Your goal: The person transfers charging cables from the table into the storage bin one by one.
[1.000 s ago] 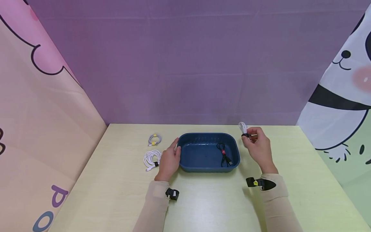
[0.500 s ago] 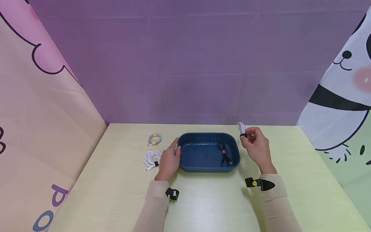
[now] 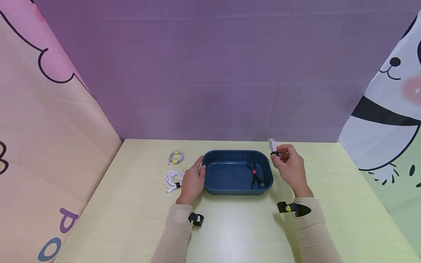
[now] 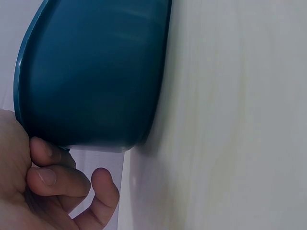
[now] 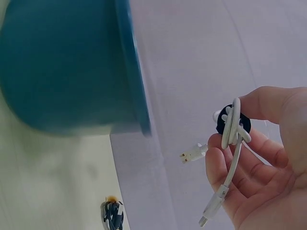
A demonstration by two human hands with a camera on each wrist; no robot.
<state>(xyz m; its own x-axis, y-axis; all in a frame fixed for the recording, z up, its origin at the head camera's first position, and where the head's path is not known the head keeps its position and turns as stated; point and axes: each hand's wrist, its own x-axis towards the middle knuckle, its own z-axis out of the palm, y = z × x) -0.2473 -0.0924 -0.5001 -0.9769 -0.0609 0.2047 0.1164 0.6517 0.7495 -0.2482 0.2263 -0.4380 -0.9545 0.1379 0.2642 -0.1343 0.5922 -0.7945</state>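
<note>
My right hand (image 3: 291,168) pinches a bundled white USB cable (image 3: 272,145) between thumb and fingers, just right of a dark blue plastic tray (image 3: 236,193). The right wrist view shows the cable's white coils (image 5: 232,125) wrapped with a black strap, both plug ends hanging free. My left hand (image 3: 192,182) grips the tray's left end by the rim; in the left wrist view its curled fingers (image 4: 60,179) lie against the outer wall. Inside the tray, on the right, lies a black cable (image 3: 253,175) with a red tie.
Left of the tray, a coiled grey cable (image 3: 175,157) with yellow ties lies behind a larger white coil (image 3: 172,180) with a black strap. A dark cable bundle (image 5: 112,214) shows in the right wrist view. A purple wall (image 3: 210,73) rises behind the table.
My right hand has drifted slightly left toward the tray with the white cable. The left hand keeps its place on the tray.
</note>
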